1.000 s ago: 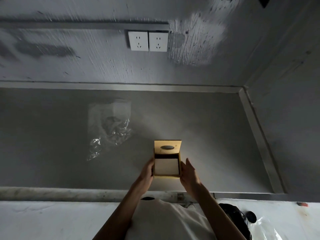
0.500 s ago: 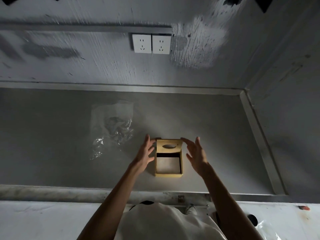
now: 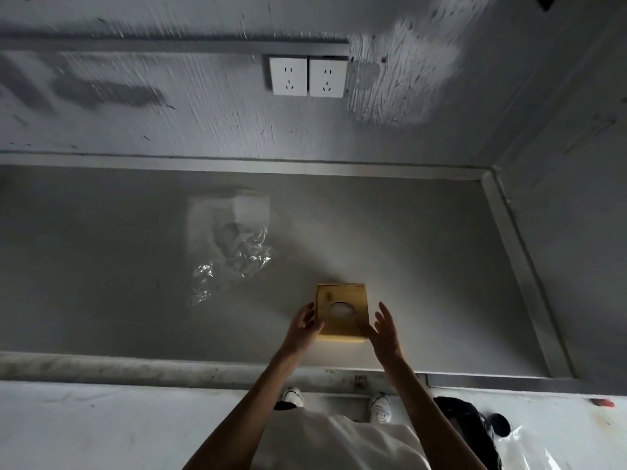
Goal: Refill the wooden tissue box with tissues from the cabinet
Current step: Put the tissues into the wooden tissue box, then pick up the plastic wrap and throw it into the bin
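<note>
Colours on the grey counter (image 3: 101, 266).
Between the left hand (image 3: 302, 329) and right hand (image 3: 385, 332): honey-yellow wooden tissue box (image 3: 342, 310), white showing in its oval opening. Beyond the left hand: clear glossy plastic bag (image 3: 230, 245); white wall sockets (image 3: 308, 77).

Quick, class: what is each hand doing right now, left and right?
Left hand: open, fingers resting against the left side of the wooden tissue box, not gripping.
Right hand: open, fingers spread, at the box's right side.
</note>
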`<state>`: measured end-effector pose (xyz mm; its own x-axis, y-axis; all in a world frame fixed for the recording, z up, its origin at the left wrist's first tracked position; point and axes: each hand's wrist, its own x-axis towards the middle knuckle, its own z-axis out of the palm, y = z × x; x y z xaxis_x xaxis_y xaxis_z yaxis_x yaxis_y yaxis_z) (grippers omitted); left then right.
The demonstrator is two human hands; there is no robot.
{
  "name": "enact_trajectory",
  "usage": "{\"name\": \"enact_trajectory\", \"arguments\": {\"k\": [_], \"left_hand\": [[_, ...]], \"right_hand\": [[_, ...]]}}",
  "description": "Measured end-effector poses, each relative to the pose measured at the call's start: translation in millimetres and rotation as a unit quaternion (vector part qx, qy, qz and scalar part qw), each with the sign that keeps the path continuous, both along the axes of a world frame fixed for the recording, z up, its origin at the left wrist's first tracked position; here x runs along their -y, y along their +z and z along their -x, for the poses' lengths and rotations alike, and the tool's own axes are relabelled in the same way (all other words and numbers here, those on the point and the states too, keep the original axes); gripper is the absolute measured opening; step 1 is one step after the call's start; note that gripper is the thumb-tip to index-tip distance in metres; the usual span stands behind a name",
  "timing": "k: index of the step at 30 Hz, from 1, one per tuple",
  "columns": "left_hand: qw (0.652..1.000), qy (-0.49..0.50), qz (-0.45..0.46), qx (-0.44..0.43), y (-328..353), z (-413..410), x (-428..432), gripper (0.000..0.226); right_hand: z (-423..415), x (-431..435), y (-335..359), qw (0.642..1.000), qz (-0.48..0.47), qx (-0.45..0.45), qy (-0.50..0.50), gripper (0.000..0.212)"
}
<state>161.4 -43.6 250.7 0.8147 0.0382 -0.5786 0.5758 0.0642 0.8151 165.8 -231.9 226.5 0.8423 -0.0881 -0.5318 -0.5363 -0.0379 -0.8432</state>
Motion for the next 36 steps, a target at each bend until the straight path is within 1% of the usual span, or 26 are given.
{"name": "enact_trajectory", "arguments": {"k": [1,3,4,5,6,7,8,9,11,13,17,19,20,21,22,23,24,25,26,27,28,30,31,33,34,36], "left_hand": [[1.000,-0.006,-0.006,0.010,1.0,0.1,0.6,0.039],[1.000,-0.017,-0.009,0.017,0.1,-1.1,0.4,0.032],[1.000,-0.020,-0.015,0.017,-3.0,-1.0,-1.1,0.031],[0.999,-0.023,-0.018,0.016,-6.2,-0.7,-1.9,0.031],[0.999,-0.026,-0.020,0.015,-8.2,-0.2,-1.9,0.031],[0.999,-0.026,-0.016,0.018,-11.7,-0.4,-1.4,0.031],[0.999,-0.026,-0.017,0.019,-12.6,-1.1,0.6,0.034],[0.999,-0.025,-0.018,0.020,-12.5,-2.7,2.8,0.040],[0.999,-0.030,-0.027,0.032,-8.7,-9.3,6.8,0.046],[0.998,-0.043,-0.028,0.037,-5.5,-19.4,7.4,0.042],[0.995,-0.081,-0.041,0.037,-8.4,-31.6,2.7,0.042],[0.989,-0.135,-0.056,0.038,-9.0,-30.9,-1.5,0.044],[0.982,-0.166,-0.086,0.040,-8.0,-31.3,-8.0,0.053],[0.974,-0.187,-0.122,0.047,-5.2,-33.6,-18.3,0.062],[0.967,-0.188,-0.161,0.062,2.0,-37.5,-32.5,0.064],[0.961,-0.164,-0.200,0.095,11.5,-43.0,-49.7,0.057],[0.953,-0.117,-0.245,0.135,22.6,-48.5,-69.7,0.045],[0.942,-0.056,-0.288,0.164,32.8,-54.2,-91.1,0.035],[0.931,0.003,-0.317,0.179,43.1,-60.1,-112.6,0.029],[0.924,0.059,-0.332,0.182,46.3,-66.6,-136.2,0.027],[0.918,0.109,-0.338,0.176,50.9,-73.5,-160.8,0.029],[0.912,0.187,-0.340,0.131,44.6,-86.9,-206.8,0.034],[0.911,0.204,-0.345,0.097,37.8,-94.0,-229.6,0.035],[0.920,0.190,-0.343,0.030,19.6,-110.0,-264.8,0.043],[0.930,0.176,-0.322,0.000,10.3,-117.0,-277.1,0.051],[0.956,0.166,-0.234,-0.051,-6.9,-126.6,-289.6,0.064]], "right_hand": [[1.0,-0.7,-0.2,1.000,-0.005,-0.002,-0.010,0.080],[-0.8,2.2,-6.2,0.999,-0.030,-0.010,-0.022,0.099],[-0.5,0.9,-3.2,0.999,-0.032,-0.017,-0.022,0.098],[-1.8,1.2,-8.0,0.999,-0.031,-0.026,-0.028,0.084],[-1.4,0.3,-8.9,0.999,-0.018,-0.024,-0.021,0.063],[-2.5,-0.7,-12.6,1.000,0.006,-0.014,-0.004,0.043],[-3.1,-2.9,-13.1,0.999,0.032,0.003,0.012,0.027],[-4.4,-5.2,-17.4,0.998,0.050,0.028,0.024,0.025],[-10.7,-11.2,-10.7,0.997,0.056,0.044,0.034,0.033],[-18.7,-16.1,-0.1,0.996,0.056,0.062,0.032,0.038],[-28.9,-15.9,10.7,0.996,0.058,0.057,0.045,0.032],[-27.4,-12.7,10.5,0.995,0.085,0.029,0.037,0.033],[-27.7,-13.7,17.7,0.992,0.120,0.021,0.024,0.034],[-32.1,-16.6,24.3,0.984,0.173,0.033,0.015,0.040],[-39.6,-23.8,36.9,0.970,0.234,0.063,0.020,0.048],[-50.2,-34.6,49.8,0.958,0.266,0.103,0.032,0.051],[-63.1,-50.8,65.7,0.955,0.266,0.124,0.050,0.048],[-77.6,-69.8,81.6,0.955,0.252,0.135,0.075,0.041],[-93.9,-90.0,91.3,0.956,0.244,0.134,0.095,0.032],[-111.3,-111.5,96.6,0.957,0.234,0.130,0.115,0.026],[-129.2,-133.5,98.4,0.958,0.227,0.119,0.131,0.024],[-161.9,-175.7,88.0,0.961,0.207,0.093,0.159,0.027],[-174.9,-197.9,84.1,0.958,0.216,0.076,0.174,0.028],[-196.4,-235.1,77.7,0.946,0.255,0.034,0.198,0.031],[-204.6,-250.5,73.9,0.944,0.261,0.005,0.202,0.035],[-211.5,-268.5,68.0,0.955,0.203,-0.073,0.201,0.042]]}}
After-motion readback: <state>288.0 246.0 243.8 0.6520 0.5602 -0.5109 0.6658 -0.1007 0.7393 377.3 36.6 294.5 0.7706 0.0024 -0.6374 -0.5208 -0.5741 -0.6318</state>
